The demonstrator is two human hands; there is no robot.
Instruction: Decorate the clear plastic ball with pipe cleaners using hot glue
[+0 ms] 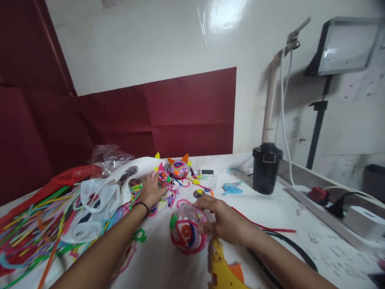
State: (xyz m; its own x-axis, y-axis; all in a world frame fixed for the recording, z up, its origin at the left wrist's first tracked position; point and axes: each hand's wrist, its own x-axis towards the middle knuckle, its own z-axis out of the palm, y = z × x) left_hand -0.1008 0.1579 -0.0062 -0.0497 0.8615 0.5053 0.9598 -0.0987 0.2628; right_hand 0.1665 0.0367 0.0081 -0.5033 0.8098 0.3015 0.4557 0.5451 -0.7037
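Nearest my view lies a yellow plastic tool with an orange part (221, 267), just below the fingers of my right hand (221, 220). Those fingers are clamped on the right side of a clear round ball wrapped in coloured fuzzy stems (188, 230), which sits on the white surface (162, 251). My left hand (152, 190) has its fingers spread apart at a small pink-eared decorated ball (163, 176); I can't tell whether they press on it. Just beyond them is an orange-eared decorated ball (179, 169). Left of those fingers I see a pile of loose multicoloured fuzzy stems (39, 224); well right of my right fingers stands a black lidded bin (266, 172).
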